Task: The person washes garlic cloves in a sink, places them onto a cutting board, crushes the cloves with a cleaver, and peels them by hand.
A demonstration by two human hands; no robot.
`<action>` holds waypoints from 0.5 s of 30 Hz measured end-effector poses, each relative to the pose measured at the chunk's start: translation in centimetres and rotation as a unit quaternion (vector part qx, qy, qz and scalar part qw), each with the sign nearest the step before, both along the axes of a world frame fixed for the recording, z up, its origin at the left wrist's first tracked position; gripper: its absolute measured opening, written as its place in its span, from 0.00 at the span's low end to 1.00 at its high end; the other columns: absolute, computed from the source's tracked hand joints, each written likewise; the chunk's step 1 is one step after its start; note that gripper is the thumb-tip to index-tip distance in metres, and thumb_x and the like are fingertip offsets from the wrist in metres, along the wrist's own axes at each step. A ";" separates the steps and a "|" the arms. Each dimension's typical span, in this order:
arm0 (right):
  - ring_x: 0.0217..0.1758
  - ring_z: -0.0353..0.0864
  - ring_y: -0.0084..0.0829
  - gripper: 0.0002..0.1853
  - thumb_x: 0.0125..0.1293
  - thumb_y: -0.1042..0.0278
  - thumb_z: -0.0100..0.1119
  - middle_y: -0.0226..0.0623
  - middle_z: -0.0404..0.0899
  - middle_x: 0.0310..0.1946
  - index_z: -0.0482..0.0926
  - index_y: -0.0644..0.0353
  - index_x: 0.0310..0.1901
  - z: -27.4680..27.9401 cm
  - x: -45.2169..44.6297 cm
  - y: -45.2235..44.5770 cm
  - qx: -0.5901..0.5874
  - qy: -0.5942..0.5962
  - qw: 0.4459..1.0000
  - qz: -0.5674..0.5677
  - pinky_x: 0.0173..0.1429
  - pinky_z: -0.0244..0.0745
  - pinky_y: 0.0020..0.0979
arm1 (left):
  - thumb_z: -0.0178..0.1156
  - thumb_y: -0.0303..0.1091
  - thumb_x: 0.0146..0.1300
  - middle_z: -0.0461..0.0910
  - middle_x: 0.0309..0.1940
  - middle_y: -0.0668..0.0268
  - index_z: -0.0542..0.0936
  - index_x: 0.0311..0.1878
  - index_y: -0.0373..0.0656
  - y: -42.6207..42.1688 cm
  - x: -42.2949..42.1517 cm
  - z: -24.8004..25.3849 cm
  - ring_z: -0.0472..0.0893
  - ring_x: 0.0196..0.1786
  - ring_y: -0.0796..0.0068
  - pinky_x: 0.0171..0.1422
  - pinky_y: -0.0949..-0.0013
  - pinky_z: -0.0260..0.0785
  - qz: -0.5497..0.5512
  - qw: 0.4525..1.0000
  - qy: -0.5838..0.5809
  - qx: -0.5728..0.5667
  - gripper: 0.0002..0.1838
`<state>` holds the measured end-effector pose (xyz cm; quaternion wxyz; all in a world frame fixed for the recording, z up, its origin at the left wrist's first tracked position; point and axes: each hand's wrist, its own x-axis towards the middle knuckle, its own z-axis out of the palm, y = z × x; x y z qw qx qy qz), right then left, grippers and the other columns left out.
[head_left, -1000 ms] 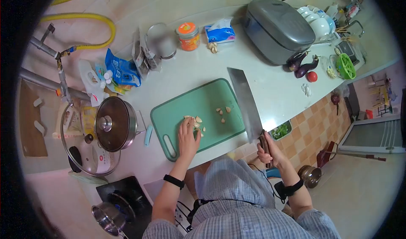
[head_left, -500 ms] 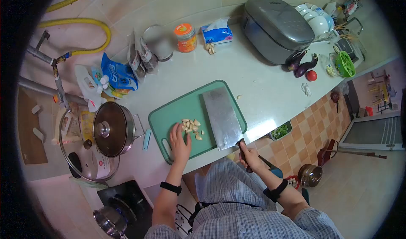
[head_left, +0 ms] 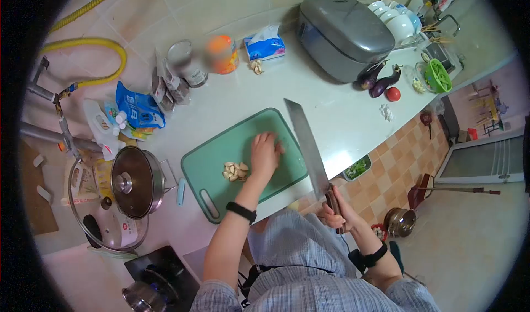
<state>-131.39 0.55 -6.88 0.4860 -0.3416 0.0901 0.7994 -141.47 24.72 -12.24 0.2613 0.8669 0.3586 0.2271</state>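
My right hand (head_left: 339, 210) is wrapped round the dark handle of a cleaver (head_left: 308, 146). Its broad blade is turned nearly edge-on, along the right side of a green cutting board (head_left: 196, 157). Over the middle of the board is my left hand (head_left: 266, 155), its fingers pointing away from me and smeared by motion. Whether anything is in them I cannot make out. Several peeled garlic cloves (head_left: 235, 171) lie in a small heap on the board, just left of my left wrist.
Left of the board are a light-blue-handled tool (head_left: 180, 192) and a lidded pot (head_left: 135, 182). Along the back stand an orange-lidded jar (head_left: 223, 55), a tissue pack (head_left: 265, 46) and a grey rice cooker (head_left: 348, 39). Eggplants (head_left: 385, 81) and a tomato (head_left: 393, 94) lie to the right.
My left hand has moved right, away from the garlic heap. The cleaver has tipped from lying flat over the board to nearly edge-on and shifted right.
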 end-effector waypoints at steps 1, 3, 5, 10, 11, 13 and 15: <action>0.03 0.47 0.16 0.35 0.60 0.29 0.28 0.26 0.53 0.04 0.61 0.56 0.15 0.1 0.4 -0.5 0.011 0.018 1.000 -0.014 0.06 0.43 0.19 | 0.58 0.30 0.51 0.74 0.42 0.60 0.76 0.43 0.40 0.1 1.4 -0.3 0.70 0.49 0.61 0.53 0.60 0.61 -0.009 1.000 0.002 0.011 0.14; 0.03 0.46 0.16 0.35 0.60 0.29 0.28 0.26 0.53 0.04 0.60 0.56 0.15 0.6 1.0 -1.4 0.012 0.017 0.999 -0.033 0.05 0.43 0.19 | 0.58 0.31 0.51 0.74 0.41 0.60 0.76 0.41 0.40 0.3 4.1 -1.1 0.71 0.48 0.60 0.53 0.60 0.61 -0.024 0.999 -0.009 0.024 0.13; 0.02 0.47 0.15 0.35 0.59 0.28 0.29 0.25 0.52 0.03 0.59 0.56 0.14 1.5 1.2 -2.0 -0.020 0.007 0.997 -0.073 0.04 0.42 0.18 | 0.58 0.31 0.51 0.75 0.40 0.59 0.76 0.40 0.41 0.4 6.1 -1.9 0.71 0.47 0.60 0.52 0.61 0.61 -0.039 0.998 -0.020 0.037 0.12; 0.02 0.47 0.15 0.35 0.58 0.28 0.29 0.24 0.51 0.03 0.59 0.55 0.14 1.9 1.4 -3.5 -0.003 -0.054 0.994 -0.094 0.05 0.43 0.18 | 0.58 0.32 0.50 0.75 0.36 0.62 0.76 0.34 0.42 0.6 9.1 -4.4 0.71 0.45 0.62 0.53 0.60 0.60 -0.015 0.984 0.139 0.107 0.08; 0.02 0.47 0.15 0.35 0.58 0.28 0.29 0.24 0.51 0.03 0.59 0.55 0.14 1.9 1.4 -3.7 -0.004 -0.049 0.994 -0.099 0.05 0.43 0.18 | 0.58 0.32 0.50 0.75 0.36 0.62 0.76 0.34 0.42 0.8 9.3 -4.9 0.71 0.45 0.62 0.53 0.60 0.60 -0.016 0.984 0.136 0.109 0.08; 0.02 0.47 0.15 0.35 0.58 0.28 0.29 0.23 0.51 0.03 0.59 0.55 0.14 1.9 1.5 -3.9 -0.003 -0.042 0.993 -0.107 0.05 0.44 0.18 | 0.57 0.28 0.52 0.77 0.34 0.59 0.77 0.34 0.37 0.9 8.5 -2.6 0.75 0.41 0.62 0.51 0.64 0.64 -0.059 0.993 0.080 0.056 0.06; 0.03 0.47 0.15 0.35 0.58 0.27 0.30 0.23 0.51 0.03 0.61 0.55 0.15 1.6 1.6 -3.9 -0.011 -0.056 0.995 -0.087 0.06 0.44 0.18 | 0.56 0.28 0.54 0.78 0.34 0.59 0.76 0.35 0.35 0.8 7.5 -0.8 0.77 0.39 0.64 0.48 0.66 0.67 -0.053 0.991 -0.030 -0.117 0.07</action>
